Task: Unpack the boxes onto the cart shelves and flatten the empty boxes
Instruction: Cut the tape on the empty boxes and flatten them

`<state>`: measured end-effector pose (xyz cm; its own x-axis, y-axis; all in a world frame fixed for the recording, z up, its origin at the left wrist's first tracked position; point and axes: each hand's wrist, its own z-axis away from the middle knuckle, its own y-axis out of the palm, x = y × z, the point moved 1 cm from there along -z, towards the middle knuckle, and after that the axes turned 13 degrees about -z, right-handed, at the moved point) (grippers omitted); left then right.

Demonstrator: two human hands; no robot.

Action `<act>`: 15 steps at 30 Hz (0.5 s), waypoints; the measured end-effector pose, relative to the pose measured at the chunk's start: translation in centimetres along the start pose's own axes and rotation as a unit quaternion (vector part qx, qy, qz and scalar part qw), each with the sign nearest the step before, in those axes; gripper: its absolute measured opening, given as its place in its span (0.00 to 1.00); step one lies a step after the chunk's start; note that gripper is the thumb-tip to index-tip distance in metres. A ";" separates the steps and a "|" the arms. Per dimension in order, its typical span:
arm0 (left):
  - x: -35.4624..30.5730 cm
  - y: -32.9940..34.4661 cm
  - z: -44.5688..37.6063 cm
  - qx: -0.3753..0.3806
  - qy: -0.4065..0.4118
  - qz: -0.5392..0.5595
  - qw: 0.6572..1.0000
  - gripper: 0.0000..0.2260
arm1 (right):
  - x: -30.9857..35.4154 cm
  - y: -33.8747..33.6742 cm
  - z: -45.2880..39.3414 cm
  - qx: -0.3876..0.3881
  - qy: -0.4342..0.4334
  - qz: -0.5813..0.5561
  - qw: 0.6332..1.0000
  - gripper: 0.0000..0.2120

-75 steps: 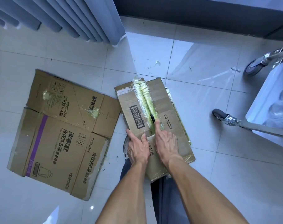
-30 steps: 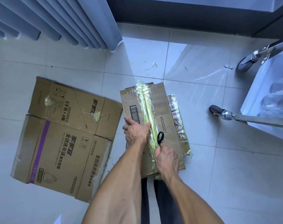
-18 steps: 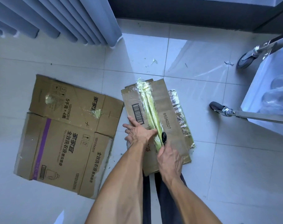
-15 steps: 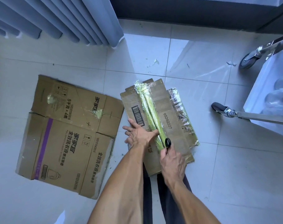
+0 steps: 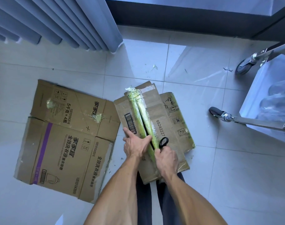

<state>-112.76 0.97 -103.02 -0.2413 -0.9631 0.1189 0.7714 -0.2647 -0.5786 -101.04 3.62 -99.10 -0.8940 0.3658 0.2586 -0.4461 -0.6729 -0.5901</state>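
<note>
Cardboard is lying under both hands: a taped box (image 5: 156, 127) is sitting on the tiled floor (image 5: 219, 176), its two top flaps parting along a seam edged with yellow-green tape (image 5: 138, 111). The left hand (image 5: 135, 146) is pressing flat on the left flap, fingers straight and spread, thumb reaching toward the seam just beside the barcode (image 5: 130, 123). The right hand (image 5: 167, 159) is curling round black scissors (image 5: 163, 142); one handle loop is showing just beyond the knuckles, while the blades are hidden, so I cannot tell how they are standing. Both hands are working at the near end of the seam, close together. To the left of the left fingers, a flattened box (image 5: 65, 140) with printed text is lying apart on the tiles. Well to the right of the right fingers, the cart (image 5: 260, 98) is standing on its castors, with clear items on its white shelf.
</note>
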 end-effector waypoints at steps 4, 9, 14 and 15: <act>-0.1 -0.8 0.4 0.002 0.010 0.014 1.000 0.56 | 1.2 -0.3 0.7 -0.064 -0.017 0.011 0.998 0.15; -1.6 -1.5 -1.1 0.031 0.018 0.025 0.999 0.54 | 1.8 -2.3 -0.5 -0.092 0.037 -0.126 0.987 0.14; -1.9 -1.0 -1.5 0.024 0.017 0.025 0.999 0.55 | 1.3 -0.7 1.3 -0.156 0.066 -0.197 0.966 0.12; -1.7 -0.9 -1.5 0.017 0.015 0.019 1.000 0.55 | 1.1 -0.2 1.8 -0.153 0.063 -0.201 0.965 0.11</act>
<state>-113.93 2.87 -103.90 -0.2291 -0.9707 0.0724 0.8001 -0.2302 -0.5539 -101.96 3.03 -97.34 -0.6295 0.6471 0.4301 -0.7059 -0.2450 -0.6646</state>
